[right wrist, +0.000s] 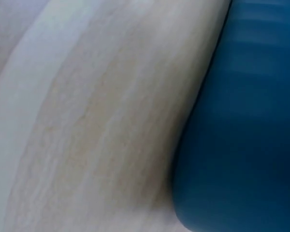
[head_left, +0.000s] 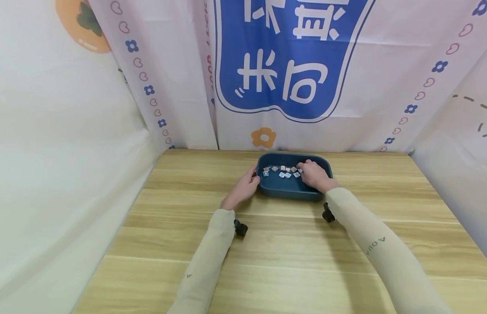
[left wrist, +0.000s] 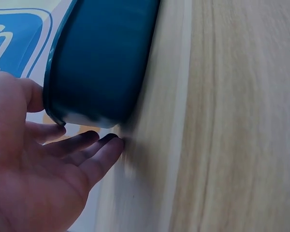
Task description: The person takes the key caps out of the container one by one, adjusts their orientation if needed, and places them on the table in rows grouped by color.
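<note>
A dark blue rectangular tray [head_left: 290,193] stands on the table, and several small square pieces [head_left: 288,175], whitish and brownish, lie on its floor. My left hand [head_left: 245,186] is at the tray's left end. In the left wrist view, the thumb of that left hand [left wrist: 43,159] touches the rim of the tray [left wrist: 101,58], with the other fingers loosely spread by the end wall. Reaching over the near right side, my right hand [head_left: 315,175] has its fingertips down among the pieces. Whether it pinches one is hidden. The right wrist view has only the tray's outer wall [right wrist: 246,135], without the hand.
The wood-grain table [head_left: 282,261] extends on both sides of the tray and in front of it. A printed cloth [head_left: 235,126] hangs behind the table's far edge, and pale cloth [head_left: 70,174] walls the left side. Small black cameras [head_left: 240,228] sit on both wrists.
</note>
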### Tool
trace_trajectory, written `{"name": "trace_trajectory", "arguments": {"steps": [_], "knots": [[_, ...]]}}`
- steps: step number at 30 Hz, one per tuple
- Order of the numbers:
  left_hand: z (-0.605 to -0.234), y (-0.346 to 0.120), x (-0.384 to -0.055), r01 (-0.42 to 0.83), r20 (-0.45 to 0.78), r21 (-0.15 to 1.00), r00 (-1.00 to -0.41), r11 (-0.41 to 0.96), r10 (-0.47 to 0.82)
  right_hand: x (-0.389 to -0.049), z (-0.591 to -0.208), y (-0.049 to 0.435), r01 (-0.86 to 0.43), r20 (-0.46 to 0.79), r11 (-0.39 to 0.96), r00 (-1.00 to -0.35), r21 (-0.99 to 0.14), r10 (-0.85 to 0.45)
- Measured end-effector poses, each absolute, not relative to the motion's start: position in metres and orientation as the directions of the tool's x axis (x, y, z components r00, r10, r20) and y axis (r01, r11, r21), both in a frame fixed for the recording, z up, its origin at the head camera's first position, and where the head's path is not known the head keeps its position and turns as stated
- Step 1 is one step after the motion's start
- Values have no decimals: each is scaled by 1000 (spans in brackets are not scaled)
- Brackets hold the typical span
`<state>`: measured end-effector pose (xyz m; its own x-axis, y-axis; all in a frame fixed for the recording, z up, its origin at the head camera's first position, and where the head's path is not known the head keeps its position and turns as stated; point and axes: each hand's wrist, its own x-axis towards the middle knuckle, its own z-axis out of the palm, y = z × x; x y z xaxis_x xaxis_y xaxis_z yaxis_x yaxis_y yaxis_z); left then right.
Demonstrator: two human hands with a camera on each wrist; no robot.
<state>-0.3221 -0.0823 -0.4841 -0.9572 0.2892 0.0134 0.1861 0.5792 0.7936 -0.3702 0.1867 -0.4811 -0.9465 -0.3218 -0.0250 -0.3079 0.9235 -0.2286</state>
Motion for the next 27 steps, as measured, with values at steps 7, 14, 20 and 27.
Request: {"name": "trace_trajectory", "arguments": {"steps": [7,14,20,27], "knots": [[-482,-81,-320,164,-9,801,-958,576,286,-371,-482,188,-315,-6,928,-947,-198,-322],[-481,-78,-318,139,-24,814,-962,564,272,-370,-477,188,-288,37,942,-958,-171,-286],[-478,-75,-319,132,-23,826,-963,548,267,-366,-465,188,-323,133,930,-944,-178,-302],[-482,-77,-320,131,-29,817,-964,562,265,-360,-457,183,-411,255,892,-898,-189,-359]]}}
